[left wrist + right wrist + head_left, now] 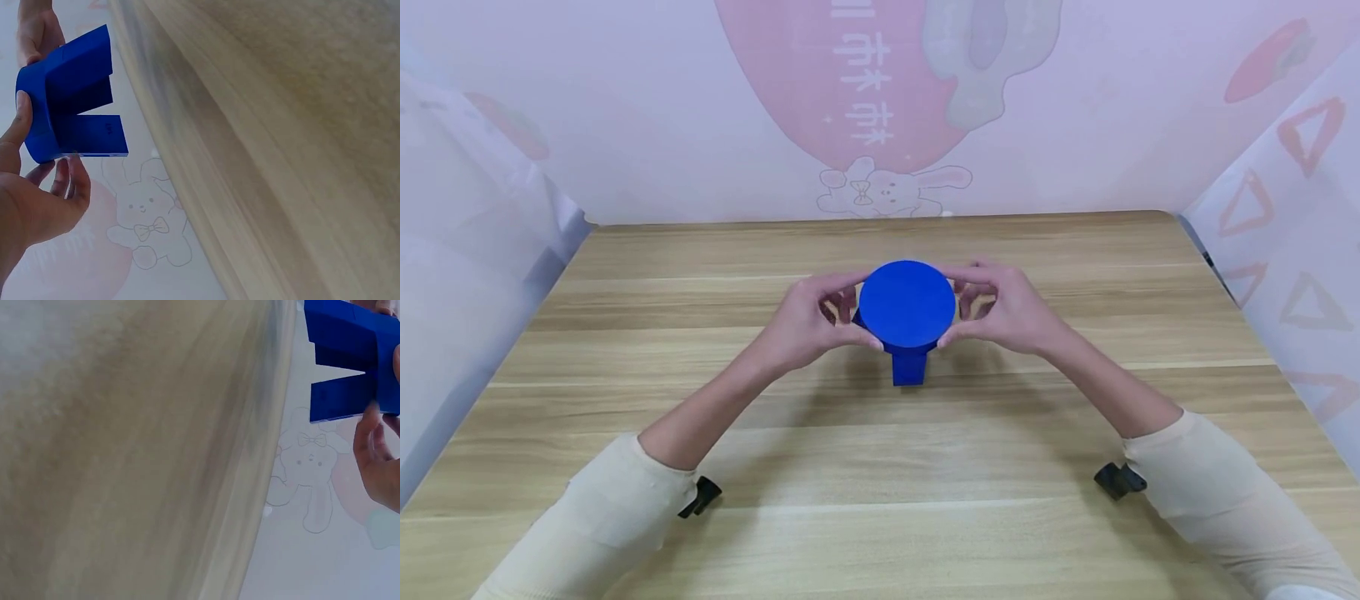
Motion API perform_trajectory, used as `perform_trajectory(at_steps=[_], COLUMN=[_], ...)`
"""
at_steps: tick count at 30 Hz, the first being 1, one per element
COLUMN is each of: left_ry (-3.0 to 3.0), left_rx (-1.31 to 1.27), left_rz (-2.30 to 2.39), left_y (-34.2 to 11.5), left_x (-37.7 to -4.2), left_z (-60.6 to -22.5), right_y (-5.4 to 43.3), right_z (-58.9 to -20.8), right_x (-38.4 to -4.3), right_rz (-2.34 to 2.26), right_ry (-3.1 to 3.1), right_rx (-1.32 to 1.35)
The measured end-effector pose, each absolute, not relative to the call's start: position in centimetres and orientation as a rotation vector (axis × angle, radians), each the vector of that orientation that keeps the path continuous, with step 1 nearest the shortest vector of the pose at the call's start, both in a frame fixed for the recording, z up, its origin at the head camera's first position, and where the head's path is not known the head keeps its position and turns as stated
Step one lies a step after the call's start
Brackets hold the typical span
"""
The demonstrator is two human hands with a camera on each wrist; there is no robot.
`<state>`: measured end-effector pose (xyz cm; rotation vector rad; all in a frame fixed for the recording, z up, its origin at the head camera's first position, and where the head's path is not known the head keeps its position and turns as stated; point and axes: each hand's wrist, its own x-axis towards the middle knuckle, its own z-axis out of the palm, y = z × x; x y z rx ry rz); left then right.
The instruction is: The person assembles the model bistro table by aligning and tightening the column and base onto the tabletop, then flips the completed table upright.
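A small blue stool-shaped piece (907, 302) has a smooth round top and several flat, straight legs. Between both hands it is held upright, its legs pointing down and their ends apart from the table in the wrist views. My left hand (812, 321) grips the left side of the round top, with the thumb on the near rim. Opposite it, my right hand (1007, 310) grips the right side in the same way. From the left wrist view, the legs (94, 134) show gaps between them, and small marks on one inner face are too blurred to read.
Below lies a wood-grain table (880, 500). Behind its far edge stands a pale pink backdrop (662, 125) with a printed rabbit and strawberry shapes. White sheets (460, 250) hang at both sides. Black clip-like parts (700, 497) sit at the cream sleeves.
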<state>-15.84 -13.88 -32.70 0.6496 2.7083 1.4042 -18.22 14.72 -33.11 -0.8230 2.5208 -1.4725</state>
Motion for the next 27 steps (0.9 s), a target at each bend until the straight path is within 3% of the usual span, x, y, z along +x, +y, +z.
perform_trajectory(at_steps=[27], left_ry=[2.623], left_rx=[0.463], left_rz=[1.416], left_y=[-13.0], left_x=[-16.7], left_z=[-34.1], right_y=[14.5], right_z=[-34.6], right_x=[-19.1], right_rz=[-1.578], right_ry=[2.356], right_rx=[-0.654])
